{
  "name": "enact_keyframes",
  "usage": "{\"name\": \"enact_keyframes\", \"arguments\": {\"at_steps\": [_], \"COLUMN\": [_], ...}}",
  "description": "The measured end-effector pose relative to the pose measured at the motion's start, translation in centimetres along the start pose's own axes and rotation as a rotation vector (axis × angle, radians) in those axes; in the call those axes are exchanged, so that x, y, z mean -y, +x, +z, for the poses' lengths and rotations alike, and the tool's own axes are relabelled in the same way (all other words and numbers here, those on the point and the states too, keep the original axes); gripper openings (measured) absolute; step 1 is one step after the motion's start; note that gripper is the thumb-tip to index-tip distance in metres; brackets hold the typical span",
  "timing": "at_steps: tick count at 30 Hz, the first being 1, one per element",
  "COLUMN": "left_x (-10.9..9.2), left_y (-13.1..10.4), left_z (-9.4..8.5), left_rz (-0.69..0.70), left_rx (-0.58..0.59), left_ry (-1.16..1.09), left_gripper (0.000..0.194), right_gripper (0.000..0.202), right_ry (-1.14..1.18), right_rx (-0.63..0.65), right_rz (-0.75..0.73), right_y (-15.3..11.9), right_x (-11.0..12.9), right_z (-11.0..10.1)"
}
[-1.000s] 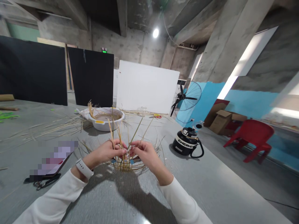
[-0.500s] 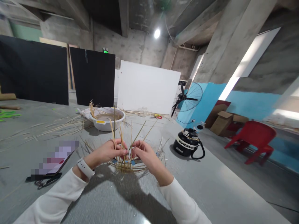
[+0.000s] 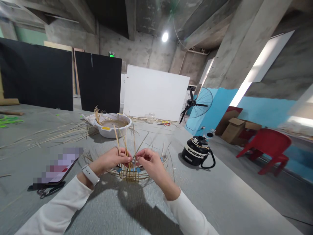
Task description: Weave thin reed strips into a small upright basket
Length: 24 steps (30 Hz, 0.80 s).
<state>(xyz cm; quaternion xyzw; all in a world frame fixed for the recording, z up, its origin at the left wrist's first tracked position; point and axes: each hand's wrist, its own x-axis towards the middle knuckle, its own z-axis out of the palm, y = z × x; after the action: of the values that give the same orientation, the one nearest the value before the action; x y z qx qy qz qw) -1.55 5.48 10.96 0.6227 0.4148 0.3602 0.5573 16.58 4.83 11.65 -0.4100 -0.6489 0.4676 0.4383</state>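
A partly woven basket (image 3: 130, 178) of thin tan strips stands on the grey table in front of me. Several loose strip ends stick up from it, and bits of blue tape mark its weave. My left hand (image 3: 117, 158) is closed on upright strips at the near side, its thumb and finger pinched together. Opposite it, my right hand (image 3: 149, 160) pinches a strip (image 3: 141, 141) that slants up and right. The two hands' fingertips almost meet. Something clear and shiny (image 3: 133, 162) shows between them, too small to identify.
Behind the basket is a white basin (image 3: 112, 132) with water and soaking strips. Loose strips (image 3: 61, 130) lie to the left, near a phone (image 3: 61, 164). A black bottle (image 3: 197, 151) stands right; scissors (image 3: 165, 123) and a clear jar (image 3: 150, 118) sit farther back.
Both hands stay at the near side of the basket and the fingertips have drawn closer together. The upright strips have shifted; the one at the right hand leans differently. The camera view has moved slightly.
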Motion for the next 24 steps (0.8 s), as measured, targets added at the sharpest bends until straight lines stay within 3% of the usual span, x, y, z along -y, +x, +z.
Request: {"name": "enact_keyframes", "arguments": {"at_steps": [3,9,15,20,24], "left_x": [0.1,0.2,0.1,0.1,0.0], "left_y": [-0.1,-0.1,0.0,-0.1,-0.2], "left_z": [0.0,0.0,-0.5,-0.7,-0.6], "left_rz": [0.044,0.057,0.050,0.058,0.064], "left_rx": [0.088,0.150,0.145,0.152,0.164], "left_ry": [-0.018,-0.008,-0.035,-0.029,-0.041], "left_gripper": [0.020,0.019,0.024,0.024,0.022], "right_gripper": [0.011,0.019,0.021,0.032,0.028], "right_ry": [0.010,0.059,0.168,0.198,0.187], "right_rx": [0.025,0.103,0.163,0.205,0.290], "right_rz": [0.038,0.056,0.132,0.138,0.117], "right_y": [0.0,0.2,0.0,0.0,-0.1], "right_x": [-0.2,-0.5,0.4,0.4,0.6], "right_z": [-0.2,-0.3,-0.6,-0.9,-1.2]}}
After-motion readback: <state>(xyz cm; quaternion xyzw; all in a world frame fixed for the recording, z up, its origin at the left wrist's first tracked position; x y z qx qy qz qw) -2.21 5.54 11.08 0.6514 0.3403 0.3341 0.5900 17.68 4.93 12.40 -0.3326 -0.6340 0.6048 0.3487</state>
